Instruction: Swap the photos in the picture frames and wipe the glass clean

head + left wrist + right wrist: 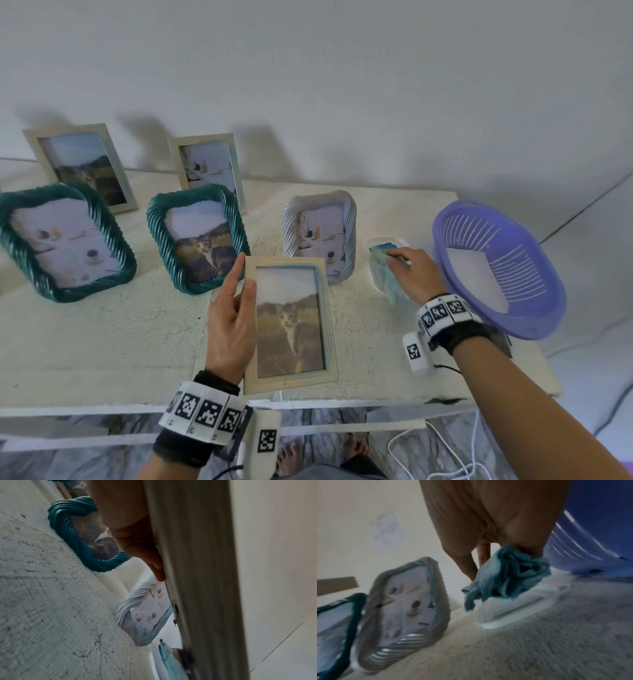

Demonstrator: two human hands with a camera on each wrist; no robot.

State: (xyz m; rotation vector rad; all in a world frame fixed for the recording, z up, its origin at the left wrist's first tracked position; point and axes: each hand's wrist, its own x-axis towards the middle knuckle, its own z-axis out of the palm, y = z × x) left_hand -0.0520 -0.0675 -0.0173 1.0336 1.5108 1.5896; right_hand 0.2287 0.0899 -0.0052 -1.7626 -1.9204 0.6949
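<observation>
Step in hand: wiping stage, judged from the cloth pickup; the wooden frame (291, 325) already shows a cat photo behind its glass.
Left hand (231, 329): holds the wooden frame by its left edge, thumb on the front rail, index finger straight up along the side, remaining fingers (154, 563) curled behind the back. The frame is lifted, tilted face-up, nearer the person than the standing frames.
Right hand (412, 274): fingers (467, 566) narrow, pinching the blue cloth (505, 573). The cloth hangs bunched under the fingertips, directly over the white dish (518, 608); whether its tail still touches the dish cannot be told.
Surroundings: pale ribbed frame (320, 233) just left of the right-hand fingers; purple basket (496, 267) just right of them; two teal frames (197, 236) and two more wooden ones stand farther left on the bench (102, 325).
Next move, judged: carry the cloth leftward to the held glass, spread it flat under the fingertips, and stroke across the pane while the left hand braces the frame from behind.
Risk, judged: the one-edge hold may let the frame pivot under wiping pressure.
</observation>
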